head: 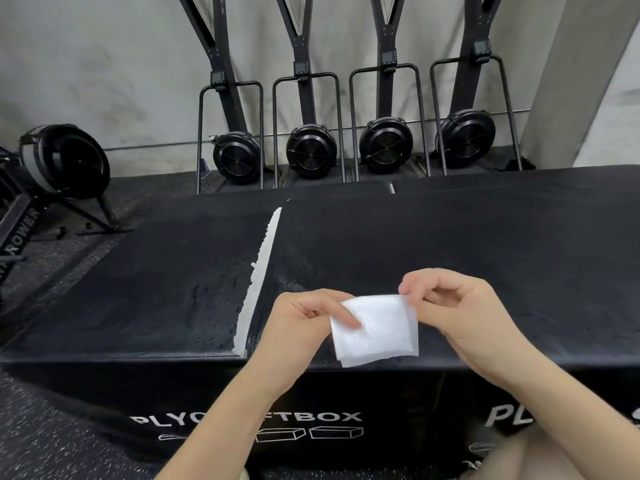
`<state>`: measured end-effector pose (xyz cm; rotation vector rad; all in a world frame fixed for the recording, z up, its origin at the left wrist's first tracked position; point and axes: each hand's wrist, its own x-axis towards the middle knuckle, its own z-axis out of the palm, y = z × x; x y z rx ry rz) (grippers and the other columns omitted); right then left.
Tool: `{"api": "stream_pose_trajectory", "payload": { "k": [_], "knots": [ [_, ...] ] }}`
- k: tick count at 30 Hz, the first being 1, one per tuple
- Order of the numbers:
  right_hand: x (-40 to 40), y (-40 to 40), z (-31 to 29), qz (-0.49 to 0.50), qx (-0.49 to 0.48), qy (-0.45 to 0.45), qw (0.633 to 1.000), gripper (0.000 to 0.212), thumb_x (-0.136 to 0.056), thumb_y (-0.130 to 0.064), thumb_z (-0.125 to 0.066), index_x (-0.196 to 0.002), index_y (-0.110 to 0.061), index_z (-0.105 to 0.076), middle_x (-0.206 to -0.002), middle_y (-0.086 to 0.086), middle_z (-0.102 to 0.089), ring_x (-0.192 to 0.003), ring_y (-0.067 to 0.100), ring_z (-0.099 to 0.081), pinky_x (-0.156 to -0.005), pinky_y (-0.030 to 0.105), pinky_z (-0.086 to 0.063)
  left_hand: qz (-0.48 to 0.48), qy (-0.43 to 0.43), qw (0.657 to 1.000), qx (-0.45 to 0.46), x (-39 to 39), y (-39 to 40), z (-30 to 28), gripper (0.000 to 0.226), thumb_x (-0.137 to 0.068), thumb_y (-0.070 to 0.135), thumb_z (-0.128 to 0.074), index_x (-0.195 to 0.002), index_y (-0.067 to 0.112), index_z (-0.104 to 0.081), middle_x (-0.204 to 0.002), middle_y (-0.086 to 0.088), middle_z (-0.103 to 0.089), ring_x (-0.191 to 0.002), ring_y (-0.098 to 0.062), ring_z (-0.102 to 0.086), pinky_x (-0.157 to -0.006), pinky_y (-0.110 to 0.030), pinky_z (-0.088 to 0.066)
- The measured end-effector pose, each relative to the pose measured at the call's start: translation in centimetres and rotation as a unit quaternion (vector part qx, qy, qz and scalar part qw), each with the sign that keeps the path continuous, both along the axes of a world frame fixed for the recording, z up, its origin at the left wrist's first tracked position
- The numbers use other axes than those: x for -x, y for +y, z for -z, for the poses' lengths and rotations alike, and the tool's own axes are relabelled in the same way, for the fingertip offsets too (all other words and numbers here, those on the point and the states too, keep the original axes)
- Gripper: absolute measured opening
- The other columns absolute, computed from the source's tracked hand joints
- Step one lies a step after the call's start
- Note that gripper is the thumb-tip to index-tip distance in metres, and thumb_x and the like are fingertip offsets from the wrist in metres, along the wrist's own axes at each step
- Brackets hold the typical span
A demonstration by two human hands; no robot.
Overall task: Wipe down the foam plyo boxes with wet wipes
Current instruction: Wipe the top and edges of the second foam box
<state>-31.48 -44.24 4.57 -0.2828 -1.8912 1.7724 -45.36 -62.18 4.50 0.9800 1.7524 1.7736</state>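
Plyo boxes [450, 244] lay directly beneath and beyond both hands, long tops running side to side, while left hand [304, 317] and right hand [457, 306] pinched a folded wet wipe [375, 330] between them.

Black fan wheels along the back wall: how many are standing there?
4 in a row: black round fan wheels at left, centre-left, centre-right and right. A fifth, larger wheel stands apart, far left.

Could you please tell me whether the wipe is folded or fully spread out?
Folded: the wipe is a small layered square, pinched by the left hand and right hand.
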Motion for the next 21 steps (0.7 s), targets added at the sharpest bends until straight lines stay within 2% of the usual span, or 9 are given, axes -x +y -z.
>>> {"api": "stream_pose_trajectory", "payload": {
  "k": [2,4,6,7,10,14,17,19,21],
  "knots": [
    [0.0,-0.3,0.0,-0.006,0.015,0.012,1.0,0.031,-0.082,0.012,-0.064,-0.094,-0.015,-0.072,-0.105,0.003,-0.07,-0.101,0.02,-0.067,-0.085,0.033,-0.052,0.003,0.023,1.0,-0.009,-0.3,0.0,-0.2,0.053,-0.076,-0.028,-0.046,-0.058,0.012,-0.075,-0.099,-0.007,-0.076,-0.097,-0.022,-0.071,-0.076,-0.027,-0.056],
    [-0.2,-0.4,-0.1,-0.043,0.108,0.007,0.993,0.037,-0.078,-0.008,-0.06,-0.113,-0.016,-0.069,-0.118,0.006,-0.069,-0.112,0.024,-0.065,-0.093,0.043,-0.052,0.014,0.032,0.999,-0.01,-0.6,0.0,-0.3,0.052,-0.078,-0.028,-0.046,-0.06,0.01,-0.076,-0.1,-0.005,-0.076,-0.097,-0.02,-0.07,-0.078,-0.025,-0.055],
    [-0.4,-0.7,-0.1,-0.1,0.165,-0.028,0.981,0.048,-0.077,-0.034,-0.063,-0.122,-0.017,-0.066,-0.123,0.01,-0.068,-0.114,0.03,-0.065,-0.096,0.05,-0.052,0.031,0.049,0.998,0.004,-0.7,0.0,-0.5,0.051,-0.08,-0.027,-0.045,-0.064,0.009,-0.077,-0.102,-0.002,-0.075,-0.1,-0.017,-0.069,-0.082,-0.022,-0.053],
    [-0.4,-0.9,0.1,-0.112,0.145,-0.057,0.981,0.05,-0.078,-0.042,-0.067,-0.123,-0.02,-0.066,-0.121,0.011,-0.069,-0.112,0.03,-0.066,-0.095,0.051,-0.053,0.044,0.067,0.997,0.015,-0.8,0.0,-0.6,0.052,-0.082,-0.026,-0.044,-0.066,0.009,-0.078,-0.103,0.0,-0.075,-0.102,-0.016,-0.069,-0.085,-0.021,-0.051],
    [-0.7,-1.5,0.7,-0.069,0.01,-0.111,0.991,0.028,-0.084,-0.026,-0.08,-0.11,-0.023,-0.073,-0.107,0.006,-0.073,-0.102,0.027,-0.07,-0.089,0.046,-0.058,0.079,0.105,0.99,0.052,-0.8,0.3,-0.2,0.049,-0.087,-0.021,-0.046,-0.075,0.011,-0.081,-0.11,0.006,-0.074,-0.109,-0.014,-0.067,-0.096,-0.022,-0.05],
    [-1.5,-0.4,1.9,0.0,0.038,-0.118,0.992,0.021,-0.081,-0.012,-0.08,-0.1,-0.021,-0.075,-0.098,0.007,-0.075,-0.092,0.026,-0.073,-0.071,0.035,-0.058,0.1,0.013,0.991,0.086,-0.3,1.5,1.7,0.031,-0.093,-0.003,-0.053,-0.09,0.012,-0.08,-0.113,0.004,-0.074,-0.107,-0.019,-0.068,-0.095,-0.035,-0.053],
    [-1.1,0.9,3.4,0.033,0.022,-0.156,0.987,0.021,-0.081,-0.015,-0.081,-0.098,-0.025,-0.074,-0.095,0.001,-0.075,-0.087,0.018,-0.072,-0.071,0.031,-0.057,0.154,-0.057,0.976,0.14,-0.7,3.2,3.2,0.021,-0.095,0.018,-0.056,-0.104,0.021,-0.075,-0.102,0.001,-0.073,-0.09,-0.015,-0.066,-0.082,-0.032,-0.048],
    [-0.3,2.4,4.7,0.077,-0.053,-0.203,0.975,0.021,-0.08,-0.023,-0.082,-0.097,-0.031,-0.072,-0.089,-0.008,-0.071,-0.078,0.006,-0.065,-0.068,0.022,-0.049,0.13,0.032,0.974,0.182,-0.5,4.8,4.2,0.017,-0.094,0.022,-0.063,-0.104,0.032,-0.073,-0.079,0.012,-0.067,-0.073,-0.007,-0.059,-0.073,-0.024,-0.046],
    [0.2,3.8,5.9,0.123,-0.15,-0.246,0.95,0.026,-0.08,-0.03,-0.081,-0.102,-0.037,-0.069,-0.092,-0.016,-0.065,-0.08,-0.002,-0.057,-0.068,0.011,-0.039,0.08,0.123,0.966,0.214,-0.2,6.4,5.0,0.02,-0.09,0.02,-0.067,-0.101,0.036,-0.072,-0.058,0.019,-0.054,-0.057,-0.005,-0.047,-0.064,-0.019,-0.043]
  ]
}}
